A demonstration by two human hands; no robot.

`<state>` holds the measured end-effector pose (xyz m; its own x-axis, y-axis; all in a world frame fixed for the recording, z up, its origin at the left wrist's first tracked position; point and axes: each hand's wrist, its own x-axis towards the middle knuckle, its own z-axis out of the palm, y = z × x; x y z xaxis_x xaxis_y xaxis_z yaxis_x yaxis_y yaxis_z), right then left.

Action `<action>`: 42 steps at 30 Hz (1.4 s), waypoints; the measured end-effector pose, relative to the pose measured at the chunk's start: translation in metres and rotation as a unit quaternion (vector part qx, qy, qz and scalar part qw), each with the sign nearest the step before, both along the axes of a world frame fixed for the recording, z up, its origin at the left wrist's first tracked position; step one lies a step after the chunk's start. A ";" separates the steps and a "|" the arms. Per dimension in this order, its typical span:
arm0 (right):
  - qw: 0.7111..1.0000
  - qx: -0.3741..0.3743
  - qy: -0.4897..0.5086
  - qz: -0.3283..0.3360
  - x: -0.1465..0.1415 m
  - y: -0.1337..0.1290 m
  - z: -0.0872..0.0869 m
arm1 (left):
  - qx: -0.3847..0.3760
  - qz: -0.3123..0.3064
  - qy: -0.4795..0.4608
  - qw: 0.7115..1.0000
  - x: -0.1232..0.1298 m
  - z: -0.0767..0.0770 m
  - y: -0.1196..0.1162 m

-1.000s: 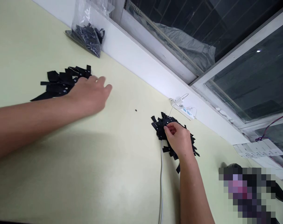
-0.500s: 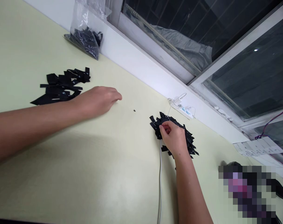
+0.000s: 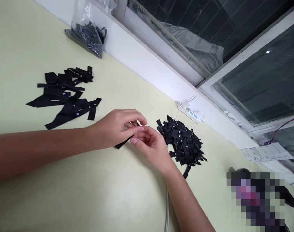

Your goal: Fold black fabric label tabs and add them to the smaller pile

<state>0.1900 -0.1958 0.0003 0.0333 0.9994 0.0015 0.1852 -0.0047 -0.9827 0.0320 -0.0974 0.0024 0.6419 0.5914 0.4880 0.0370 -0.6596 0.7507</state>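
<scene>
A black fabric label strip [image 3: 123, 143] slants between my hands, with its lower end sticking out below my left thumb. My left hand [image 3: 119, 127] is closed on it, thumb against fingers. My right hand [image 3: 153, 146] meets it from the right, with curled fingers and its thumb beside the strip; part of this grip is hidden. Just right of my right hand lies a heaped pile of black labels [image 3: 183, 140] with small white marks. Left of my left hand, more black labels [image 3: 69, 108] lie spread in a looser group.
A clear plastic bag [image 3: 87, 35] with black strips in it stands against the wall at the back left. A white power strip [image 3: 191, 112] with cables lies along the wall. A pale cable [image 3: 167, 209] runs under my right forearm. A blurred dark object [image 3: 258, 196] is at the right.
My right hand has moved left from the pile to meet my left hand. My left hand has shifted right and slightly nearer, uncovering more of the left labels. A strip now shows between them.
</scene>
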 end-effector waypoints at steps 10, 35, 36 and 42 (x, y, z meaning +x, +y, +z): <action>0.994 -0.037 0.091 -0.048 -0.001 0.006 -0.006 | -0.109 0.002 -0.043 0.993 0.005 0.001 -0.007; 0.996 -0.011 0.028 -0.084 0.012 -0.002 -0.008 | 0.021 0.026 -0.004 0.999 -0.002 -0.002 0.004; 0.996 -0.002 0.005 -0.084 0.012 -0.002 -0.008 | 0.067 0.022 -0.004 0.997 -0.003 -0.002 0.004; 0.944 0.164 -0.267 -0.101 0.012 -0.004 -0.004 | 0.185 -0.011 0.025 0.982 -0.006 -0.002 0.001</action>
<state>0.2018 -0.2001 -0.0042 0.1297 0.9160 0.3795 0.6829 0.1950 -0.7040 0.0261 -0.0960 0.0003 0.6813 0.3654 0.6343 0.0512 -0.8882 0.4566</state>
